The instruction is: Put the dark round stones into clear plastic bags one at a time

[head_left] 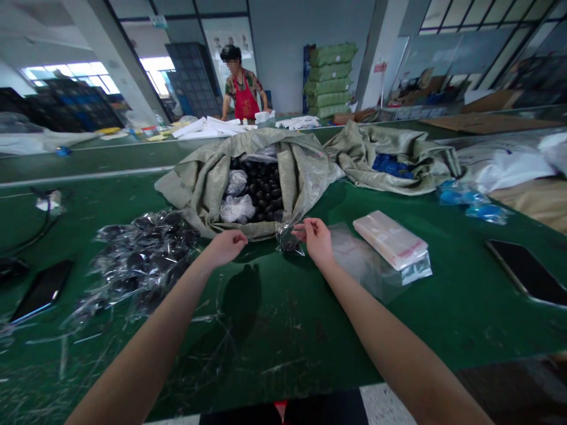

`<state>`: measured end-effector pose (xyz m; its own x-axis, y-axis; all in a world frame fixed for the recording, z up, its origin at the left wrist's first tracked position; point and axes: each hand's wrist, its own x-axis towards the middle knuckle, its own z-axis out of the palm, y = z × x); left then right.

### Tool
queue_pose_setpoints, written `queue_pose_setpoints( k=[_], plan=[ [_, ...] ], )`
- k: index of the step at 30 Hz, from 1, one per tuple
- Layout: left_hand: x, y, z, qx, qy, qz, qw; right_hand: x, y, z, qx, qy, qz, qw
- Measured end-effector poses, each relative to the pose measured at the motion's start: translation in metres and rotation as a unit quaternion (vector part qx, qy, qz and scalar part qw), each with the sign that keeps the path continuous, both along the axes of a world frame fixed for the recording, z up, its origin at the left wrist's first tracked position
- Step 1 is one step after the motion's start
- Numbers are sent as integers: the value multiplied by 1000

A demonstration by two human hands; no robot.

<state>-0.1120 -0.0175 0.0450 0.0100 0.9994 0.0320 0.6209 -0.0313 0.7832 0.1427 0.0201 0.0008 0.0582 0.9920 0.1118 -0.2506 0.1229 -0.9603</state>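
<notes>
My right hand [316, 239] pinches the mouth of a small clear plastic bag [290, 239] that hangs just in front of an open woven sack [208, 177]. The sack holds many small black round pieces [264, 190] and some crumpled clear plastic [237, 208]. My left hand [227, 246] is curled closed near the sack's front edge, left of the small bag; I cannot make out what it holds. A stack of flat clear bags [390, 239] lies to the right of my right hand.
A heap of filled clear bags [142, 260] lies on the green table [274, 330] at left. Phones lie at left [42, 290] and right [527, 271]. A second sack [394, 156] sits behind. A person in a red apron [243, 88] works at the far table.
</notes>
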Motion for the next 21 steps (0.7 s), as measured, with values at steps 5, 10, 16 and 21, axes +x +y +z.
queue_pose_setpoints(
  k=[5,10,16,21],
  plan=[
    [22,-28,-11,147,238,-96,955,2,1,2,1,-18,9,1000],
    [51,-10,-9,106,89,-77,987,0,-1,5,-1,-31,31,999],
    [62,16,-27,19,-172,-5,985,2,1,3,-22,-30,61,997],
    [53,13,-33,13,-107,12,994,8,7,0,-36,-15,50,998]
  ],
)
